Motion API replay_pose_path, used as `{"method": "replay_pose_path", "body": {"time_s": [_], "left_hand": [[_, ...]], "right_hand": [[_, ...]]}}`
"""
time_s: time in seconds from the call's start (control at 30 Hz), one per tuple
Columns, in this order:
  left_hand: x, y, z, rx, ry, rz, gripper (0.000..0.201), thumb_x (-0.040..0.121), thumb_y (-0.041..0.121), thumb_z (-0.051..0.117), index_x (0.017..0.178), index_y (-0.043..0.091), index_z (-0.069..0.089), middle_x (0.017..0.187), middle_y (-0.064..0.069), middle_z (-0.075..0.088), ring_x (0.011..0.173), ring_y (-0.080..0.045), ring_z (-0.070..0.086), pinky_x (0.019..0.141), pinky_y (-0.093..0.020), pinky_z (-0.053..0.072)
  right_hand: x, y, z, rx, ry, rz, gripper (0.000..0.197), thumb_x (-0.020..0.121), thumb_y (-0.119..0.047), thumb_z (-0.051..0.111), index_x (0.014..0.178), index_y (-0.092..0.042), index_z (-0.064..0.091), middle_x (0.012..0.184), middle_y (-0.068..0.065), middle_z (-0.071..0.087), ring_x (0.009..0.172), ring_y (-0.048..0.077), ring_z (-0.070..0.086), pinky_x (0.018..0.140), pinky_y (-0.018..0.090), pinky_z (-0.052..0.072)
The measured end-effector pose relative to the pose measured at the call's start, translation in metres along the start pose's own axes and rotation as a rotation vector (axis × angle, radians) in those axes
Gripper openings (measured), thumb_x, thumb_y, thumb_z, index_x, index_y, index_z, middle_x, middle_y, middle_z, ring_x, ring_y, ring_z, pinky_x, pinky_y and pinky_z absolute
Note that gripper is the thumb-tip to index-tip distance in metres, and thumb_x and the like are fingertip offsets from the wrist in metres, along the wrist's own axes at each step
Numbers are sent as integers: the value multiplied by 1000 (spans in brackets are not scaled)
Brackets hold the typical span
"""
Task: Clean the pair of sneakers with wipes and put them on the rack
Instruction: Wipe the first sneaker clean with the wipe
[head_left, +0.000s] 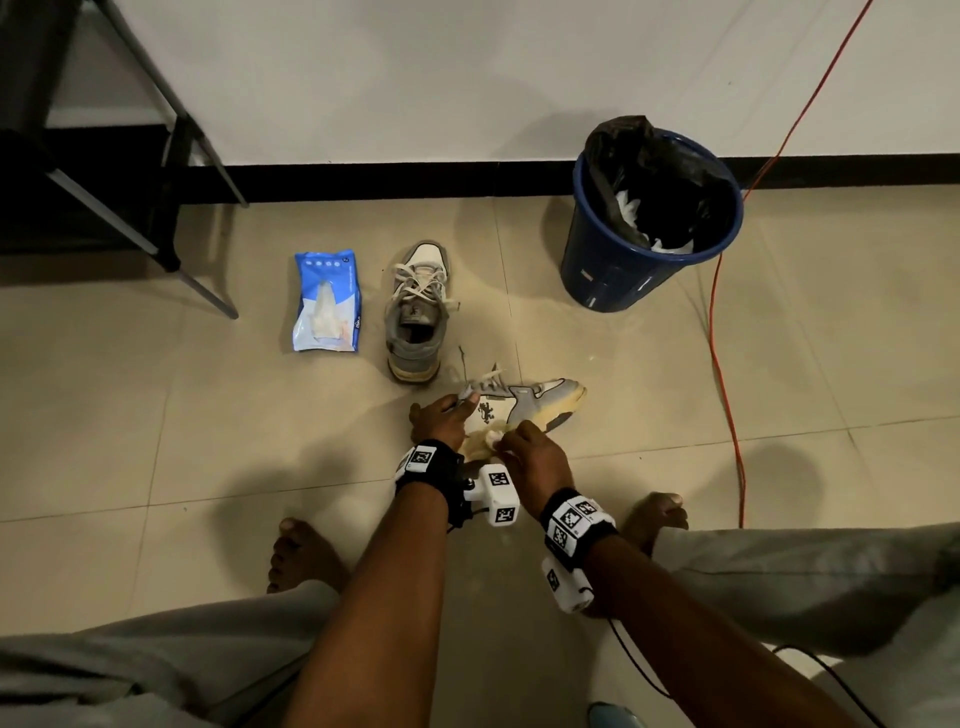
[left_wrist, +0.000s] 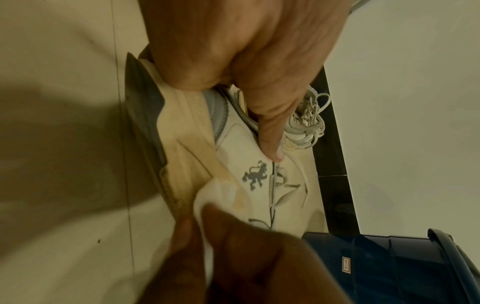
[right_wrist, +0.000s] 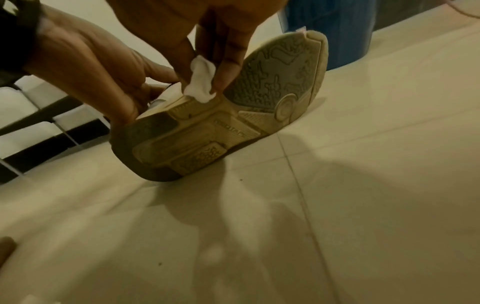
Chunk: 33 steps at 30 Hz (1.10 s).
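A: What does the left hand (head_left: 438, 420) hold?

B: It grips the near sneaker (head_left: 524, 410) at the heel end. The thumb (left_wrist: 270, 131) lies along the collar and the other fingers curl round the heel, so the shoe stands on its side on the tiled floor (head_left: 208, 415). The upper is smooth white material with grey panels and a small grey animal print just past the thumb tip.

A: And the right hand (head_left: 535, 457)?

B: Its fingers pinch a small crumpled white wipe (right_wrist: 201, 82) and press it on the yellowed rubber edge of the midsole, just beside the left hand's grip. The sole (right_wrist: 233, 115) has a worn relief pattern, darker at the heel.

A: What is hard to see?

B: The heel is covered by the left hand. The letters moulded in the sole are too blurred to read. The wrist views are dim and soft.

A: Where are the other things?

B: Beyond the held shoe, the second sneaker (head_left: 415, 312) stands upright with loose laces. Left of it lies the blue wipes pack (head_left: 327, 304), soft and wrinkled. Far to the left stands the dark rack (head_left: 104, 156), cut off by the frame. Beyond the toe, to the right, stands a round blue bin (head_left: 649, 218) with a black liner. An orange cable (head_left: 727, 415) lies further right. Bare floor shows between the toe and the bin.
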<state>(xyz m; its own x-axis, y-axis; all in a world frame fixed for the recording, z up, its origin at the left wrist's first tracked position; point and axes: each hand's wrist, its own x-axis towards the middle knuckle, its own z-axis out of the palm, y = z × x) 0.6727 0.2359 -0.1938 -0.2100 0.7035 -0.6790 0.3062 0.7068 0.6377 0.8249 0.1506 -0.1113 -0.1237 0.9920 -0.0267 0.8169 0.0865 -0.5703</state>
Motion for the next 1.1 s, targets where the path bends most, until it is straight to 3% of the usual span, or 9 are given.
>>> {"method": "replay_pose_path", "body": {"time_s": [0.1,0.23,0.3,0.43,0.57,0.7,0.77,0.87,1.1], "left_hand": [[18,-7,3,-2,-1,6,62,41,96,64,75,45,72,145,-23,42,109,-37,62,89,-45,57],[-25,19,-11,37,-40,23,49,72,73,68,106,38,72,161,-15,11,134,-35,43,109,-45,41],[-26,16,-11,24,-38,25,54,77,68,67,119,34,68,162,-13,7,139,-36,37,111,-43,38],[-30,20,-11,-3,-7,32,47,66,79,66,98,46,71,159,-14,14,130,-38,46,106,-44,45],[-43,25,-14,-27,-11,44,38,77,67,68,100,38,72,162,-16,11,142,-32,32,111,-40,37],[-53,19,-5,-127,-1,112,38,88,44,69,115,17,73,160,-17,19,145,-22,23,102,-10,20],[-61,19,-3,-208,39,118,36,86,38,73,116,17,73,163,-10,11,144,-23,27,107,-17,28],[-65,17,-2,-337,85,105,52,79,34,81,126,30,59,161,-8,20,141,-25,34,113,-39,36],[-64,26,-6,-175,76,86,41,86,38,74,117,12,72,162,-10,9,145,-24,25,112,-23,24]], "right_hand": [[11,26,-23,-49,135,101,9,81,-7,63,87,-13,66,86,8,58,66,29,57,55,30,47],[18,44,-39,-14,345,291,12,81,-3,61,90,-9,65,91,11,57,70,31,58,59,28,43],[8,30,-22,0,235,165,13,85,-8,57,95,-10,65,92,10,55,71,29,57,58,32,48],[1,-3,0,-96,-1,-59,9,82,-14,65,91,-13,64,81,6,53,63,25,53,53,23,33],[21,15,-33,-192,104,98,23,64,5,67,82,-9,63,81,9,54,61,28,54,47,24,35],[34,39,-50,-247,115,295,30,63,-4,75,93,-4,67,92,16,58,73,37,59,56,33,48],[38,29,-36,-175,133,411,22,78,-10,67,100,-8,67,99,12,59,85,34,59,67,26,42],[37,-3,-13,-130,28,208,26,76,2,61,99,-7,70,98,14,61,84,32,60,66,25,43],[61,47,-59,-346,5,335,20,73,-6,70,92,-3,67,94,17,56,81,37,58,59,36,49]]}}
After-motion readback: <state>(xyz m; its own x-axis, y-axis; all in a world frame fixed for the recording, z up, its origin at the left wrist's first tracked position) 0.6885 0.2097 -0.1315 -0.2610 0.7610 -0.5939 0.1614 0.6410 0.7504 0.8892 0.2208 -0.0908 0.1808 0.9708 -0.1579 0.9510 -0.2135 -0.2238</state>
